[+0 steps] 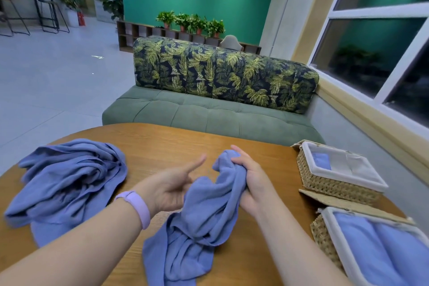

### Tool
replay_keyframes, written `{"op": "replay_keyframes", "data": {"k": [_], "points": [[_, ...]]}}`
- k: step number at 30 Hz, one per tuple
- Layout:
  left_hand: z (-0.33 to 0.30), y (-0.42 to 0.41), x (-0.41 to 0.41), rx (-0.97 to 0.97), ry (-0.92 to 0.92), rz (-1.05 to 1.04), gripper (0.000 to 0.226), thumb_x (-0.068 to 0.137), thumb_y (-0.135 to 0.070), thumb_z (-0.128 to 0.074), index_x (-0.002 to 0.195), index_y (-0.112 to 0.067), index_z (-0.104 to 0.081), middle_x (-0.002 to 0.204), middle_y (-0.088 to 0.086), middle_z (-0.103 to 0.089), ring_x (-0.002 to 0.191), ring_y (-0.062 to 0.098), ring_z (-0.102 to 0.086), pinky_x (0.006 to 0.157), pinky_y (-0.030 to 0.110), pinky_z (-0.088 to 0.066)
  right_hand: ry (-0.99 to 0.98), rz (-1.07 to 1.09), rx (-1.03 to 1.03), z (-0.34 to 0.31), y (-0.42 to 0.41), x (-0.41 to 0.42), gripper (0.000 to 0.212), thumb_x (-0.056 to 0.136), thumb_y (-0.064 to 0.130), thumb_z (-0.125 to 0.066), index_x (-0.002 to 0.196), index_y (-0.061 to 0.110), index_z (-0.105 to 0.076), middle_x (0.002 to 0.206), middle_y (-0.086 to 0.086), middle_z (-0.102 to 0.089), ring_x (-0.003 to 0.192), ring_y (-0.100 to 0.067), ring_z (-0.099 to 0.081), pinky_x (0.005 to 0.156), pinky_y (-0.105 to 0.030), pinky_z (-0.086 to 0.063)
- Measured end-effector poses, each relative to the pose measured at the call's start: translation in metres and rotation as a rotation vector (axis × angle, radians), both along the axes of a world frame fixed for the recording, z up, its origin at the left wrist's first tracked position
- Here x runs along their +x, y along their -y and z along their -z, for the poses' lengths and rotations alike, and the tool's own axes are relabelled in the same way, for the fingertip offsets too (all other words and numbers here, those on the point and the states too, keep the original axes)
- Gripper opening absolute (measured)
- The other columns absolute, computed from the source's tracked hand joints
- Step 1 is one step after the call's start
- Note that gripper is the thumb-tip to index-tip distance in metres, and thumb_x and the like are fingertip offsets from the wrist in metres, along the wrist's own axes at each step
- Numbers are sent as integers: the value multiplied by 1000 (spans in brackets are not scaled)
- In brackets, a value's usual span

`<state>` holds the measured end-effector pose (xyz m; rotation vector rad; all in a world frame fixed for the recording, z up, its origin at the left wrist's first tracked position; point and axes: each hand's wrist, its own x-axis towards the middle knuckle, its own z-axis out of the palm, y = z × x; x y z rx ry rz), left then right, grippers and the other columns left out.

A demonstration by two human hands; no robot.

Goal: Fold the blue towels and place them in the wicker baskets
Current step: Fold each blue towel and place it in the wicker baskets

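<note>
A crumpled blue towel (197,223) hangs bunched over the middle of the round wooden table (162,141). My right hand (250,181) grips its upper end. My left hand (171,183) is just left of the towel, index finger stretched out, the other fingers touching the cloth; whether they pinch it is hidden. A heap of more blue towels (67,183) lies at the table's left. Two lined wicker baskets stand at the right: the far basket (334,183) holds a small folded blue towel, the near basket (325,237) holds folded blue towels.
A green sofa (209,116) with a leaf-print backrest stands just beyond the table. A window and sill run along the right. Tiled floor lies to the left, with stools and plants far back. A wicker lid (348,204) lies flat between the baskets.
</note>
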<state>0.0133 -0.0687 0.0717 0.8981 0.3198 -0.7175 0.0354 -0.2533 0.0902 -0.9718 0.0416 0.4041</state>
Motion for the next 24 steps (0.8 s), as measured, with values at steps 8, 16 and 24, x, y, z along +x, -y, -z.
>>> {"op": "replay_keyframes", "data": {"k": [8, 16, 24], "points": [[-7, 0, -3, 489, 124, -130, 23, 86, 2, -61, 67, -11, -57, 66, 9, -63, 53, 19, -61, 48, 23, -48, 164, 185, -450, -4, 35, 1, 58, 80, -15, -34, 123, 16, -57, 101, -12, -69, 74, -24, -64, 60, -29, -49], [-24, -6, 5, 331, 565, -453, 37, 89, 11, -57, 69, -17, -46, 61, 0, -52, 54, 13, -47, 48, 23, -36, -47, 54, -300, 8, 47, -5, 22, 88, 21, -59, 69, 10, -61, 70, -12, -64, 61, -24, -60, 62, -32, -46], [-31, -22, 14, 369, 572, -616, 40, 83, 17, -53, 64, -16, -64, 73, 8, -62, 68, 21, -56, 64, 28, -45, 395, 227, -851, 39, 59, 10, 9, 84, 8, -58, 93, 8, -59, 87, -12, -70, 79, -24, -66, 72, -43, -58]]}}
